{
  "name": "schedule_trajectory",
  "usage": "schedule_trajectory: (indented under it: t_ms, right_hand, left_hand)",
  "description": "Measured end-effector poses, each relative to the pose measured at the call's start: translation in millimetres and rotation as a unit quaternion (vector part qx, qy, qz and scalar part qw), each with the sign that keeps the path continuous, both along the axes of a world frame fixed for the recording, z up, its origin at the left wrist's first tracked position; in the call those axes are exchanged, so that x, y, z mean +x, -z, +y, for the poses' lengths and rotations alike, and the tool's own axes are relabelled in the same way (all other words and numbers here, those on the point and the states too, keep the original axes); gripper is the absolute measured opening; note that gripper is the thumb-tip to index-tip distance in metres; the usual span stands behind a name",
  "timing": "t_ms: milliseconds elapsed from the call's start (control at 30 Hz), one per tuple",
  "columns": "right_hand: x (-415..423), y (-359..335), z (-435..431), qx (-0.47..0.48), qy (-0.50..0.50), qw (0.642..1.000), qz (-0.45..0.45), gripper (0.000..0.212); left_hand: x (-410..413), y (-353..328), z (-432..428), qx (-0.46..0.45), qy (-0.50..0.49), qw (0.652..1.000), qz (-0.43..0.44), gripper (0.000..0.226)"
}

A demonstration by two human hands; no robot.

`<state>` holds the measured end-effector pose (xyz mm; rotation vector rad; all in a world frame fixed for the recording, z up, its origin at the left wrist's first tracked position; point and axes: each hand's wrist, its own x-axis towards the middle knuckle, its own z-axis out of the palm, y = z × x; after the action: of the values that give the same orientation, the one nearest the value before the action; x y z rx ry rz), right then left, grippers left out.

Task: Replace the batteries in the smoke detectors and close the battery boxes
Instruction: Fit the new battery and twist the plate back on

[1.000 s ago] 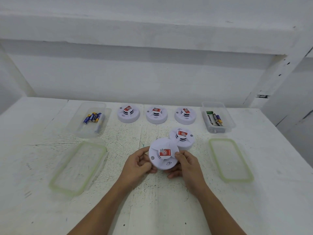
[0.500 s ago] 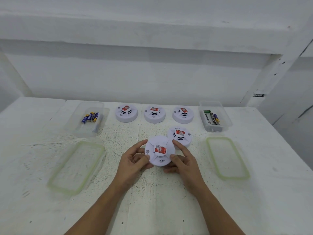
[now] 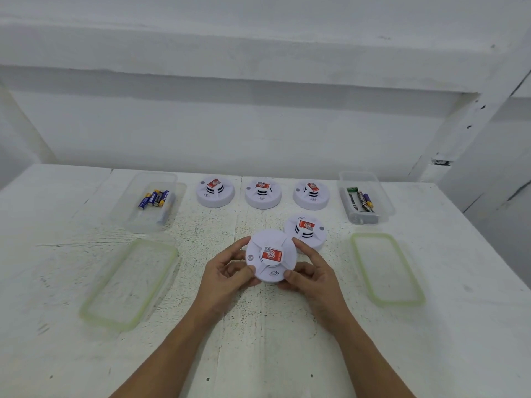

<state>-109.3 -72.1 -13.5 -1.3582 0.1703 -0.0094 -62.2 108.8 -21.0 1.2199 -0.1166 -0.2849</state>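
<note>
Detector row [image 3: 263, 193] lined along back of table [image 3: 258, 340]. Left box [image 3: 138, 222] with batteries [image 3: 155, 198] set left of row, right box [image 3: 383, 201] with old batteries [image 3: 359, 199] set right. Left lid [image 3: 129, 282] and right lid [image 3: 386, 268] laid before boxes. Fourth detector [image 3: 306, 231] placed before row's right end. Fifth detector [image 3: 271, 255] held just before it, between left hand [image 3: 227, 278] and right hand [image 3: 311, 278].

The nearest detector [image 3: 268, 239] bore a red sticker [image 3: 272, 255] with a white ringed mark resembling an S, and a small code patch at its left end; no words were legible. Stickers on the other detectors [image 3: 305, 231] and print on the batteries [image 3: 359, 200] were too small to read.
</note>
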Motion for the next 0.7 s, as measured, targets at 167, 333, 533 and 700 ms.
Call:
schedule_trajectory:
  t_ms: [167, 333, 533, 700]
  right_hand:
    - [1.2, 1.2, 0.4, -0.002, 0.003, 1.000, 0.000, 0.057]
    - [1.1, 1.0, 0.3, 0.004, 0.004, 1.000, 0.004, 0.057]
    - [0.9, 0.5, 0.6, 0.002, 0.007, 1.000, 0.002, 0.055]
    - [1.0, 0.4, 0.3, 0.002, 0.006, 1.000, 0.002, 0.054]
  left_hand:
    - [0.8, 2.3, 0.4, -0.001, 0.003, 1.000, -0.004, 0.048]
    - [1.7, 4.8, 0.8, -0.001, 0.003, 1.000, 0.001, 0.053]
    - [4.1, 9.0, 1.6, -0.015, 0.005, 1.000, 0.007, 0.060]
    - [4.1, 8.8, 1.3, -0.014, 0.007, 1.000, 0.009, 0.059]
